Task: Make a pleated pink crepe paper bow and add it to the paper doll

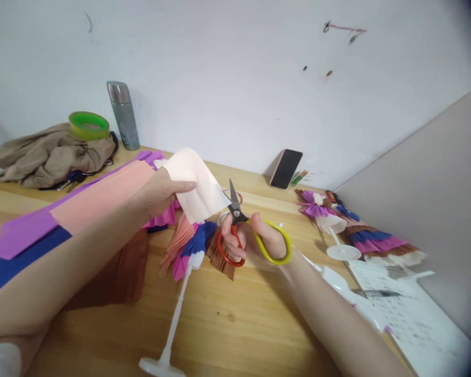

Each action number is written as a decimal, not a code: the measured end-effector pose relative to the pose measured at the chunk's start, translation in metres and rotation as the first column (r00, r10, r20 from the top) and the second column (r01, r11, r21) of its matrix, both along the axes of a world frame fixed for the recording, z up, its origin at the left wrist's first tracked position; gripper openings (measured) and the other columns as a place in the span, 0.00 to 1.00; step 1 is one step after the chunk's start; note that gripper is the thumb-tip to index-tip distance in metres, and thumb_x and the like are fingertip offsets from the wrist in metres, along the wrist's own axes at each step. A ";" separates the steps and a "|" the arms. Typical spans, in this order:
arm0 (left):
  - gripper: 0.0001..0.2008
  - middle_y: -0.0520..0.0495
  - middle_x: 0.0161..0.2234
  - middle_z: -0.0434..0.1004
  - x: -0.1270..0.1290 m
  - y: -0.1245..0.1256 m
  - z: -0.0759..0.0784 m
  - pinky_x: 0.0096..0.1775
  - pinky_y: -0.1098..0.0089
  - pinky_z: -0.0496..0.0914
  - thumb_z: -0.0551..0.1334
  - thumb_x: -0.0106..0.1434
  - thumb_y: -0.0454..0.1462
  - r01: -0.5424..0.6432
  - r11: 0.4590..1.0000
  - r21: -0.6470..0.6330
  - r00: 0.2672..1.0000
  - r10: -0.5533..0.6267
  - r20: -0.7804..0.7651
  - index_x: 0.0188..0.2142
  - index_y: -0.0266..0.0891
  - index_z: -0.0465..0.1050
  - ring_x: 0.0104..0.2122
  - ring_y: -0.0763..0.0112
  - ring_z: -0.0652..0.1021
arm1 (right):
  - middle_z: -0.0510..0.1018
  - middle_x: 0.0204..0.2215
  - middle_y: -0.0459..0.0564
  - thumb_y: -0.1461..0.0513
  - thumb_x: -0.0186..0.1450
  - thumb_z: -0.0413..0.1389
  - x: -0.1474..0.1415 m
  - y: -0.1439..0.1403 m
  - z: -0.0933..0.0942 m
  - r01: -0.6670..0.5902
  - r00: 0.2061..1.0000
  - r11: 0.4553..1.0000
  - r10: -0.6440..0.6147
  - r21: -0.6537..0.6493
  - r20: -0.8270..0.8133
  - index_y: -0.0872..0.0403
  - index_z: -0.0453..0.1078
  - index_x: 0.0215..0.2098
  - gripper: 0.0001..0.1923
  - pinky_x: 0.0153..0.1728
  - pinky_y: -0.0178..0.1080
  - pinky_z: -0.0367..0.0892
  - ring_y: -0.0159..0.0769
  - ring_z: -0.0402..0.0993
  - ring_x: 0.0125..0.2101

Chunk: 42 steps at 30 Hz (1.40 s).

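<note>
Head view: left hand [163, 191] pinching pale paper [194, 184] taut for scissors [245, 230], gripped by right hand [255, 238]; blades seemingly near-closed at paper's edge, above bench [235, 324].

flask [123, 115] behind cloth [49, 154] on table [227, 314], phone [286, 168] right

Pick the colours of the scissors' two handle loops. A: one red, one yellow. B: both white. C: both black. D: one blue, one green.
A: the scissors in the right hand have a red loop by the fingers and a yellow loop around the thumb, blades at the pale paper held by the left hand.
</note>
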<state>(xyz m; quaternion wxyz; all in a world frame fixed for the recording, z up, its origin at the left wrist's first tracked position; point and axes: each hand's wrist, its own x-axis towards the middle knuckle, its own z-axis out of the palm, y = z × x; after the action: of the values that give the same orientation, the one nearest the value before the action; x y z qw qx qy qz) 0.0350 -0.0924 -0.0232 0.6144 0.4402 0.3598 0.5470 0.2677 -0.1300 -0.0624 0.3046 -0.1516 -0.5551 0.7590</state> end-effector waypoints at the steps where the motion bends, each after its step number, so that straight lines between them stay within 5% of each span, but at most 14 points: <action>1: 0.21 0.40 0.36 0.83 0.000 -0.001 0.001 0.47 0.56 0.75 0.71 0.46 0.29 -0.004 1.000 -0.001 1.000 0.004 -0.003 0.42 0.35 0.76 0.50 0.44 0.77 | 0.64 0.24 0.44 0.41 0.66 0.48 0.000 0.001 -0.001 -0.008 1.000 1.000 0.008 0.011 0.002 0.57 0.70 0.31 0.28 0.22 0.36 0.59 0.27 0.59 0.18; 7: 0.23 0.42 0.34 0.82 0.003 -0.004 0.004 0.43 0.61 0.75 0.72 0.44 0.30 0.027 1.000 0.010 0.999 -0.026 -0.028 0.43 0.35 0.75 0.46 0.49 0.79 | 0.65 0.25 0.44 0.41 0.66 0.49 0.003 0.004 -0.005 -0.022 1.000 1.000 0.022 0.011 0.012 0.59 0.71 0.38 0.29 0.21 0.35 0.63 0.26 0.61 0.17; 14: 0.19 0.40 0.33 0.82 0.010 -0.011 0.005 0.39 0.61 0.75 0.72 0.44 0.33 0.050 0.994 0.097 0.994 -0.040 -0.102 0.37 0.33 0.75 0.37 0.54 0.81 | 0.66 0.24 0.44 0.40 0.65 0.50 0.001 0.001 -0.002 -0.004 0.999 1.000 0.003 0.021 0.040 0.58 0.69 0.34 0.29 0.20 0.34 0.61 0.27 0.62 0.17; 18: 0.20 0.40 0.33 0.81 0.012 -0.011 0.004 0.39 0.60 0.75 0.73 0.42 0.34 0.030 0.994 0.102 0.995 -0.021 -0.093 0.37 0.33 0.75 0.40 0.51 0.80 | 0.66 0.24 0.44 0.41 0.65 0.50 0.001 0.001 -0.003 0.018 0.999 1.000 -0.019 0.021 0.031 0.58 0.69 0.33 0.28 0.20 0.34 0.61 0.26 0.62 0.17; 32: 0.23 0.39 0.38 0.82 0.006 -0.003 -0.005 0.43 0.58 0.74 0.75 0.40 0.32 -0.004 0.999 0.033 0.996 0.007 -0.084 0.39 0.32 0.77 0.40 0.53 0.80 | 0.59 0.10 0.34 0.45 0.66 0.54 0.000 0.004 -0.008 0.179 0.981 0.984 -0.180 0.023 0.065 0.57 0.69 0.30 0.24 0.09 0.26 0.49 0.19 0.46 0.07; 38: 0.18 0.40 0.41 0.82 -0.001 0.003 -0.010 0.44 0.58 0.73 0.72 0.49 0.35 0.115 0.993 0.024 0.993 -0.114 -0.012 0.41 0.36 0.78 0.44 0.50 0.80 | 0.61 0.11 0.34 0.43 0.64 0.56 -0.001 0.004 -0.008 0.157 0.986 0.987 -0.155 -0.022 0.057 0.57 0.68 0.29 0.24 0.08 0.25 0.49 0.18 0.45 0.07; 42: 0.14 0.37 0.37 0.81 -0.001 0.003 -0.009 0.45 0.55 0.72 0.69 0.53 0.38 0.064 0.998 -0.013 0.998 -0.063 0.023 0.38 0.33 0.77 0.42 0.49 0.80 | 0.61 0.13 0.34 0.42 0.64 0.54 0.001 0.006 -0.008 0.114 0.992 0.992 -0.111 -0.049 0.058 0.56 0.68 0.31 0.25 0.09 0.26 0.51 0.19 0.47 0.08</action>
<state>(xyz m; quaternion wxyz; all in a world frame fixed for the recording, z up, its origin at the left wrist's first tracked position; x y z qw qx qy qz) 0.0342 -0.0893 -0.0326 0.6386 0.4408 0.3424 0.5297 0.2687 -0.1242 -0.0701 0.3273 -0.2113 -0.5338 0.7505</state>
